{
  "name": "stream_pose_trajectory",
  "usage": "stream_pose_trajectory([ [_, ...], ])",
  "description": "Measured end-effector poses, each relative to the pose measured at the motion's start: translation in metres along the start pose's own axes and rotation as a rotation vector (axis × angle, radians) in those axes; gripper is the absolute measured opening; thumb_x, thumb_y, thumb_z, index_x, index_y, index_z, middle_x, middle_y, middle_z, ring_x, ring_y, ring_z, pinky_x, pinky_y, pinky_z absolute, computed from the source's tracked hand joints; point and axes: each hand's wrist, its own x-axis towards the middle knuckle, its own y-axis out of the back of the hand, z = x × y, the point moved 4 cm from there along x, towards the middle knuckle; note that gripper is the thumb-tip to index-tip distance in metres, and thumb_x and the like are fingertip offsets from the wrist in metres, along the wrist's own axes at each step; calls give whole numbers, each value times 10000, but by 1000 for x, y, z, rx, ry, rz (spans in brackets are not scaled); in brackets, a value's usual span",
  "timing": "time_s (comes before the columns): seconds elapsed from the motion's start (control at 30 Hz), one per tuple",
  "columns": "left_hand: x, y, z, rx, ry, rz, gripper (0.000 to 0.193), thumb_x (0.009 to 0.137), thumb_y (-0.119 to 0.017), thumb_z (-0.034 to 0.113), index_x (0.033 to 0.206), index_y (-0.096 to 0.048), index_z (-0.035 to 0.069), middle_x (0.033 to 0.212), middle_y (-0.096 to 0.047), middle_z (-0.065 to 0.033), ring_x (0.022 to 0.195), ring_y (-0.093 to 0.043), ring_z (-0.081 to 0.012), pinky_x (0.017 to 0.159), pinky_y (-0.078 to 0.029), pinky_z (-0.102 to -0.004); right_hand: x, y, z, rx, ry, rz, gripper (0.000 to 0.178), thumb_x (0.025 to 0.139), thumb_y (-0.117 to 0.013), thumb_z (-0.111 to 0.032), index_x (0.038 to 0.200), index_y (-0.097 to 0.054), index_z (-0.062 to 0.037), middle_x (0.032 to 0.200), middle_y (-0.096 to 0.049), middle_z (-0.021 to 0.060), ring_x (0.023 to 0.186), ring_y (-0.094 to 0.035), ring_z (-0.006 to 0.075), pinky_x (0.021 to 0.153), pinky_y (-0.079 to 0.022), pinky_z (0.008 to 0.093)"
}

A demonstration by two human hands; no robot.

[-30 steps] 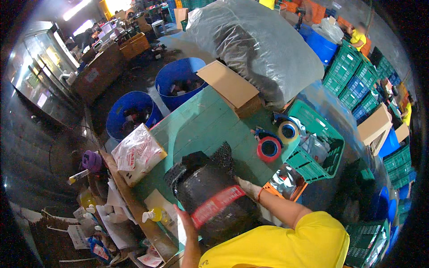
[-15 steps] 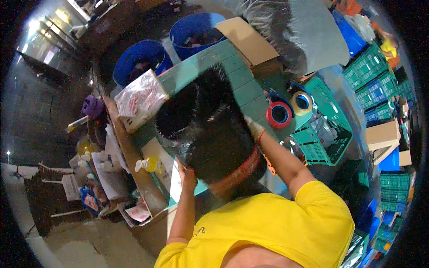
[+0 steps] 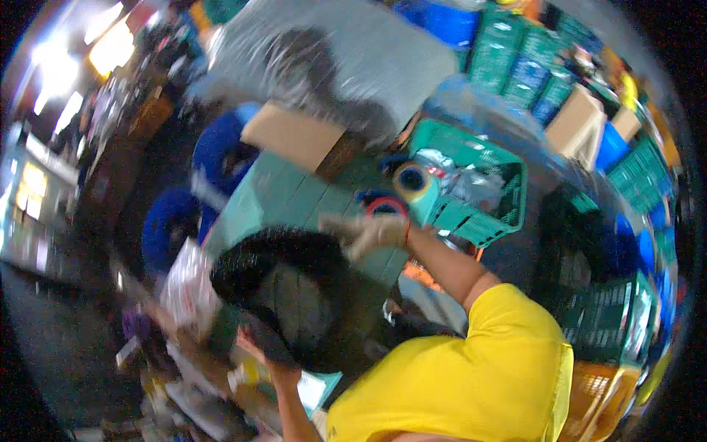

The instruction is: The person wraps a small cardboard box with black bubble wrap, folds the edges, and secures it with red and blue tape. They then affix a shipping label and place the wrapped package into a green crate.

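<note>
located over the near part of the green table (image 3: 287,184), in front of the yellow shirt (image 3: 456,376): black bundle (image 3: 340,302), greyish at the centre, blurred; cannot tell resting from raised. left hand (image 3: 266,342): at the lower left edge of the black bundle; cannot tell firm grip from mere contact, owing to blur. right hand (image 3: 372,232), with orange wristband (image 3: 407,232): at the upper right edge, fingers extended leftward, spread wide; cannot confirm contact. just beyond the right hand: red tape roll (image 3: 387,200), with cream tape roll (image 3: 425,184) near it and green basket (image 3: 471,227) to the right, containing plastic bags (image 3: 475,188). toward the far end of the table: cardboard box (image 3: 291,136). left of the bundle: white package (image 3: 190,287).
</note>
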Motion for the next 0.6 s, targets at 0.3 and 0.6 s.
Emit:
stream_pose_trajectory([
  [0.3,30,-4,57,14,-34,-19,961,715,-691,81,1447,-70,38,1231,-467,-136,1118,-448,-231,970,-362,-364,-1,-69,-66,-702,421,628,788,753,-689,-240,1389,-265,-49,1242,-512,150,1084,-545,256,934,-417,337],
  [0.6,-1,2,79,432,-578,-143,1257,554,-813,468,1438,-28,41,1440,-233,-191,1373,-115,-378,1107,-10,-512,-84,-59,-70,-620,-19,598,1266,533,-775,-336,1424,62,-6,1474,-180,200,1304,-299,352,1079,-249,362],
])
